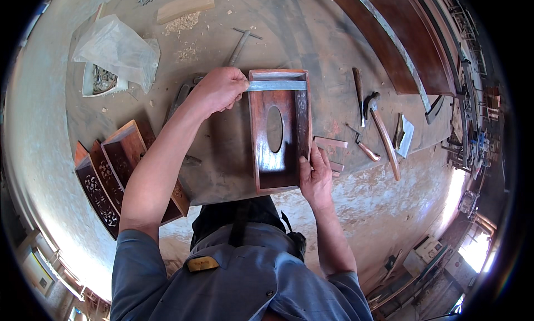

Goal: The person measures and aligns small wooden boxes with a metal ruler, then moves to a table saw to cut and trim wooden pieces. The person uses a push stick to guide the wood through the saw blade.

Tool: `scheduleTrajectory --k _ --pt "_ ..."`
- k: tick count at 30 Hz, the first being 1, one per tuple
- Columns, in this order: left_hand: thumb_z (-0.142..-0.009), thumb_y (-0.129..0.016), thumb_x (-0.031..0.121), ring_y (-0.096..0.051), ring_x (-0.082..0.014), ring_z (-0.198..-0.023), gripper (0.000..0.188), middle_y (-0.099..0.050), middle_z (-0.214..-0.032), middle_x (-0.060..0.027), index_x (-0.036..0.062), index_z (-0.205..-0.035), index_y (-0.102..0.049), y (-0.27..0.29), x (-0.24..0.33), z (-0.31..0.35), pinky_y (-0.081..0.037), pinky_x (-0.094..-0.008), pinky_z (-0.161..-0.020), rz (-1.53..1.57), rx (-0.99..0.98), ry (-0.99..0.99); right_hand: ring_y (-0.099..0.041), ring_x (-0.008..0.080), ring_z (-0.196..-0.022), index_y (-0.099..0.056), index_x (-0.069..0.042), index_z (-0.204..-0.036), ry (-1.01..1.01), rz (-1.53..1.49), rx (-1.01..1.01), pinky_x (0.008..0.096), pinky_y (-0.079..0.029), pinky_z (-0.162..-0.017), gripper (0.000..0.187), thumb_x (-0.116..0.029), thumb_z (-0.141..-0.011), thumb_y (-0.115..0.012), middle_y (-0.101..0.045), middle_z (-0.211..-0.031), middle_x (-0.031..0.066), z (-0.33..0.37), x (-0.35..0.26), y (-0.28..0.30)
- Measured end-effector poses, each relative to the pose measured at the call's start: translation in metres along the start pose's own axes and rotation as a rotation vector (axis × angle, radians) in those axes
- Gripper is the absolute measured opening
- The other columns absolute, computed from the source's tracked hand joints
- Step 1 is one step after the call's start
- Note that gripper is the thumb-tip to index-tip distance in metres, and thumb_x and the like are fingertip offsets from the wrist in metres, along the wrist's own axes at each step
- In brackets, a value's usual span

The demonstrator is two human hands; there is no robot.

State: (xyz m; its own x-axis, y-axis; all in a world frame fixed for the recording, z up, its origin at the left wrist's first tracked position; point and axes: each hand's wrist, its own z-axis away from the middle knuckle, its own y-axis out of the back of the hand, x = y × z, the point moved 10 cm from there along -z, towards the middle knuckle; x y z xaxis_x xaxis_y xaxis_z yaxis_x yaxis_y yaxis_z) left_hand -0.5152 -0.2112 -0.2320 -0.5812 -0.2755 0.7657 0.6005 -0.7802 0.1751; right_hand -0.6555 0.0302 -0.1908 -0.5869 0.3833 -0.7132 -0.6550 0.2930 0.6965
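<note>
Right hand [316, 175] clasps the near right side of an oval-holed wooden box [288, 134] above the workbench [219, 148]; left hand [222, 90] pinches a metal strip [277, 85] spanning the box's far end. Beyond: a hammer [238, 48].

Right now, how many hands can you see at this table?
2: your left hand pinches the left end of the metal strip across the wooden box, and your right hand holds its lower right side. No others show.

Grey strip [276, 85] across wooden box [302, 121]
</note>
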Motion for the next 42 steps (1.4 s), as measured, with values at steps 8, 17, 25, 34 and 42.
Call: scheduleTrajectory --k 8,17,25,34,42 --pt "-0.091 -0.057 0.015 -0.045 -0.0073 -0.048 0.013 -0.052 -0.066 0.0000 0.0039 -0.085 -0.059 0.000 0.000 0.000 -0.034 -0.0245 -0.042 0.013 0.002 0.007 -0.059 0.0409 -0.097 -0.048 0.002 -0.133 -0.002 0.005 -0.017 0.0444 -0.050 -0.081 0.044 -0.007 -0.091 -0.057 -0.058 -0.108 0.0231 -0.001 -0.003 0.000" --pt "-0.091 -0.057 0.018 -0.047 -0.0084 -0.051 0.016 -0.052 -0.067 -0.0007 0.0028 -0.086 -0.059 0.001 0.000 0.001 -0.036 -0.0257 -0.044 -0.069 0.017 -0.017 -0.058 0.0413 -0.095 -0.050 -0.001 -0.131 0.016 0.030 -0.003 0.0448 -0.049 -0.080 0.040 -0.008 -0.091 -0.054 -0.058 -0.105 0.0227 0.001 -0.006 0.001" --pt "-0.091 -0.055 0.020 -0.046 -0.0085 -0.051 0.017 -0.051 -0.068 -0.0004 0.0035 -0.088 -0.058 0.003 0.003 0.002 -0.035 -0.0261 -0.043 -0.132 0.039 -0.081 -0.057 0.0426 -0.091 -0.052 -0.002 -0.128 0.054 0.027 0.029 0.0457 -0.048 -0.079 0.037 -0.009 -0.092 -0.054 -0.057 -0.098 0.0242 0.002 -0.008 0.001" --pt "-0.093 -0.055 0.017 -0.045 -0.0060 -0.047 0.016 -0.051 -0.064 0.0004 0.0045 -0.083 -0.055 -0.018 -0.024 0.061 -0.032 -0.0237 -0.040 0.074 0.004 -0.056 -0.057 0.0453 -0.101 -0.056 -0.001 -0.124 0.109 -0.041 0.113 0.0441 -0.048 -0.084 0.032 -0.016 -0.096 -0.051 -0.059 -0.108 0.0279 0.009 0.006 0.003" --pt "-0.094 -0.056 0.016 -0.045 -0.0051 -0.049 0.012 -0.050 -0.061 0.0025 0.0073 -0.087 -0.058 -0.069 -0.092 0.148 -0.033 -0.0214 -0.044 0.088 -0.020 0.083 -0.064 0.0280 -0.097 -0.058 0.004 -0.118 -0.164 -0.390 0.086 0.0342 -0.052 -0.081 0.035 -0.024 -0.100 -0.048 -0.064 -0.109 0.0197 0.041 0.051 0.015"
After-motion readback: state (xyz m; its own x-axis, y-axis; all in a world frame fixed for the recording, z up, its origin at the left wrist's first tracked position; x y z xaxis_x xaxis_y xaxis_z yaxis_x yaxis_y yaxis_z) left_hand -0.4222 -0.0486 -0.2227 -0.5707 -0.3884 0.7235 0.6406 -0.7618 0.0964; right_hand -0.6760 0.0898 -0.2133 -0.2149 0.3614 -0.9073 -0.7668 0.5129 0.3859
